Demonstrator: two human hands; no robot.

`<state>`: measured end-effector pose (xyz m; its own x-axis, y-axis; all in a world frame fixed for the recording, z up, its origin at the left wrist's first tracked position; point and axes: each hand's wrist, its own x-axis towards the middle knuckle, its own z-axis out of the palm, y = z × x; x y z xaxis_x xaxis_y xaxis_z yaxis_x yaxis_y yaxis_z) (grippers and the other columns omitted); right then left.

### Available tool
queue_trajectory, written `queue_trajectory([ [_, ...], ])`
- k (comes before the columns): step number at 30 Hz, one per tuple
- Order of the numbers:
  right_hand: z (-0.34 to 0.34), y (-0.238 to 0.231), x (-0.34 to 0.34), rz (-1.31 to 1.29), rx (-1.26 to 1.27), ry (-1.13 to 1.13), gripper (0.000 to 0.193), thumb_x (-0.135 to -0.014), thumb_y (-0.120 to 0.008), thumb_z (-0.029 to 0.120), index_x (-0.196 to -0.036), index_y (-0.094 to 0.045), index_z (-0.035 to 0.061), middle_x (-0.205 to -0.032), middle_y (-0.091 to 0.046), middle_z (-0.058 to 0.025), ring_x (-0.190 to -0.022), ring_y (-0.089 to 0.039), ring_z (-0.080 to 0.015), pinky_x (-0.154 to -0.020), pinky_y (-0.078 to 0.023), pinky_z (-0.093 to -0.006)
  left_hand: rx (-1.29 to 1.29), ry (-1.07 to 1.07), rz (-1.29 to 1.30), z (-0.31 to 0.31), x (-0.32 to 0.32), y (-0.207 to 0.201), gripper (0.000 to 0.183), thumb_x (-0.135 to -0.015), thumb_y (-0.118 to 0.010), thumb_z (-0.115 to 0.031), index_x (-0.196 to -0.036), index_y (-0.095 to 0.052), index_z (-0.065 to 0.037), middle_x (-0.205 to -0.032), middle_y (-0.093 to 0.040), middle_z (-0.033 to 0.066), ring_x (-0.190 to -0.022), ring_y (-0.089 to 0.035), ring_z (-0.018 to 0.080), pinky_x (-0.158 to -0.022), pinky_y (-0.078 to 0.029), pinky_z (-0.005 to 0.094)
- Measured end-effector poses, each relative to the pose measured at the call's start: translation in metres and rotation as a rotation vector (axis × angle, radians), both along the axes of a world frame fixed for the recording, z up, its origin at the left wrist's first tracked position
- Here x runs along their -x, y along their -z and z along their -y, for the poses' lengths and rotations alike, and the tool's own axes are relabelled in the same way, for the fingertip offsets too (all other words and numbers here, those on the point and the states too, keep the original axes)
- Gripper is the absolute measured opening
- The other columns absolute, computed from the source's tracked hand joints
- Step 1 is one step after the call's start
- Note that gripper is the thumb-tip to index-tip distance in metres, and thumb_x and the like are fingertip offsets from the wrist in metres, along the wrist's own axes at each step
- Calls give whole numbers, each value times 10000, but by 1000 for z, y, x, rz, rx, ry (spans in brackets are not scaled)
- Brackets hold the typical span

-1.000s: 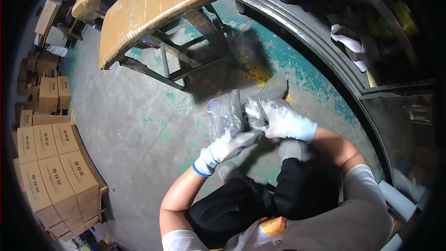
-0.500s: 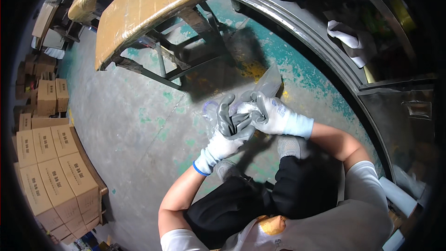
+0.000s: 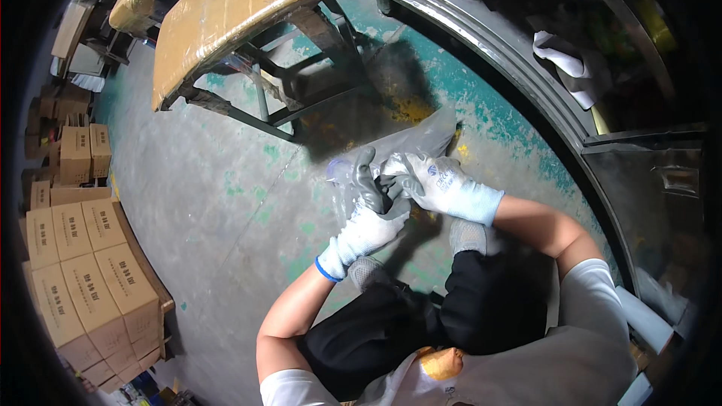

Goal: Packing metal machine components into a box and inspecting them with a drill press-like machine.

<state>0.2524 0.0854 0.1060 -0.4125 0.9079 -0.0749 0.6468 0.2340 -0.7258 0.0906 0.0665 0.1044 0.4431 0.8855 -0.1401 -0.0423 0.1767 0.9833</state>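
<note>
Right in the middle of it now: both hands up beyond the dark trousers (image 3: 376, 334), and there's the bag (image 3: 427, 137), clear plastic with a purple tint toward its left end, trailing behind the gloves (image 3: 367, 231) on either side. Whether its far edge touches the floor (image 3: 226, 207), I can't say.

The left hand (image 3: 377, 212), fingers curled and raised, meets the right hand (image 3: 432, 182), bent inward with its fingertips against the left's. Grip check: neither is spread wide, but it's grey fingers on grey plastic in there, so I can't tell whether either one is clenched on the bag or simply folded against the other.

How far along? Partway, by my reading. The bag is up among the fingers, so picking it up looks done; it's not set aside and the hands aren't clear of it, so the handling looks unfinished. Anything inside? Can't make it out.

Beyond, well apart, stands the stool (image 3: 248, 11) with its wrapped seat; stacked boxes (image 3: 79, 278) over at left, white paper (image 3: 562, 66) on the right, all away from the action.
</note>
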Motion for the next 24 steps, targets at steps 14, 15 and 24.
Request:
queue_trajectory([
  [14,4,-13,11,11,168,91,307,-816,-506,250,-1047,-549,51,-951,-598,-172,-881,-585,-307,-782,-462,-383,115,-57,-4,-2,11,-4,829,-702,-564,129,-1335,-79,-98,-992,-530,117,-956,-531,162,-788,-462,297],
  [15,2,-28,12,147,150,28,341,-808,-516,289,-1051,-548,52,-931,-602,-175,-884,-581,-314,-777,-462,-391,115,-59,-3,-2,9,-4,829,-702,-564,129,-1335,-79,-98,-992,-530,117,-956,-531,162,-788,-462,297],
  [24,15,82,3,-735,370,231,138,-809,-583,83,-937,-581,30,-853,-614,-28,-791,-561,-82,-702,-467,-235,352,-125,-64,-9,18,-2,824,-716,-606,76,-1359,-110,-64,-1013,-566,148,-907,-572,196,-783,-473,294],
])
